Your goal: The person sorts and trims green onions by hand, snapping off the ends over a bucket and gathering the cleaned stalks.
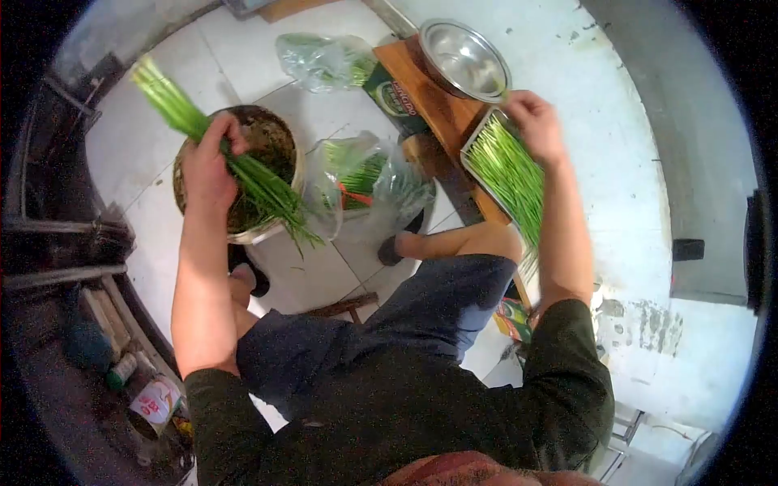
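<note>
My left hand (212, 166) is closed round a bunch of long green stalks (174, 101), pale at the upper left end, with darker leafy ends hanging to the lower right. Beneath it stands a round bucket (298, 162) with a dirty, dark inside. On the right, my right hand (535, 125) is held at the upper end of a metal tray (468, 154) filled with green stalks (512, 174) laid lengthwise. Its fingers are drawn together near the bowl's rim, and whatever is between them is too small to make out. The metal bowl (462, 58) sits just beyond the tray.
Between bucket and tray, an open plastic bag (397, 190) holds more green stalks with a red band. Another plastic bag (312, 61) lies farther back. A wooden board (413, 81) bears the bowl, beside a dark green box (393, 101). Bottles and a jar (154, 402) stand at lower left.
</note>
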### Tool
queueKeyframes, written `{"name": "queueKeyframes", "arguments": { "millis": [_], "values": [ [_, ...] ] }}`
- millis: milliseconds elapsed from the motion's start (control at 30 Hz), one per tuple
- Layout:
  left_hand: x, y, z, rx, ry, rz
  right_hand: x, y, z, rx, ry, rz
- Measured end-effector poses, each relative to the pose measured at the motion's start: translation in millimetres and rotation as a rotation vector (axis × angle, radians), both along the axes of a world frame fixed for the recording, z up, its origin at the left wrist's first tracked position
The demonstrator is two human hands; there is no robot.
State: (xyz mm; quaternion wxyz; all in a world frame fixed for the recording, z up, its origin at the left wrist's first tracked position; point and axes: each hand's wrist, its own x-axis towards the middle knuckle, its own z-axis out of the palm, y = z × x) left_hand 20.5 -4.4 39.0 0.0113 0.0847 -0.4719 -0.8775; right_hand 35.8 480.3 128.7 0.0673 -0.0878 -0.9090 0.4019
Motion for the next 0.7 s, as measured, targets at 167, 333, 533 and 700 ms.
{"name": "queueKeyframes", "arguments": {
  "millis": [167,333,533,700],
  "values": [
    [-4,-2,-2,0.071,0.043,-0.095,-4,145,14,0.530,0.013,-0.175],
    [-12,8,-7,0.048,-0.026,-0.133,-19,217,-64,0.833,-0.088,-0.184],
    [-4,15,-13,-0.177,-0.044,-0.078,-58,219,-195,0.549,0.190,0.006],
    [4,39,4,-0.131,-0.065,-0.149,-70,-29,-104,0.065,0.040,-0.070]
  ]
}}
